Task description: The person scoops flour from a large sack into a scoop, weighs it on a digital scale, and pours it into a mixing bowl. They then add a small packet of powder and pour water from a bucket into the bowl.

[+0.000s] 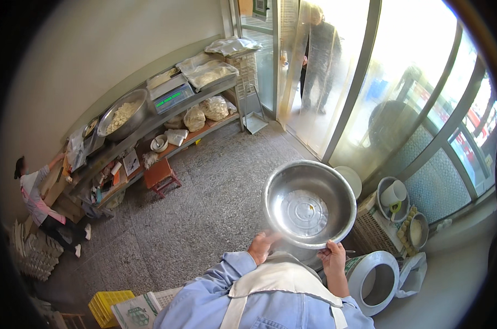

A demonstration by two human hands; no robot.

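A large round stainless steel basin [308, 205] is held out in front of my apron, its inside facing up. A small yellowish speck shows on its ringed bottom. My right hand [333, 259] grips the near right rim, thumb over the edge. At the near left rim my left hand [261, 248] closes on the basin, its fingertips slightly blurred and partly hidden. Just right of my right hand stands a white bucket [357, 282] with a wide round opening.
Shelving [204, 93] along the left wall bears a metal bowl of pale pieces [123, 116], a scale [172, 98] and bags. A red stool [160, 176] stands before it. Another person [37, 192] is at far left, one more [318, 60] behind the plastic curtain. Crates [377, 227] flank me at right.
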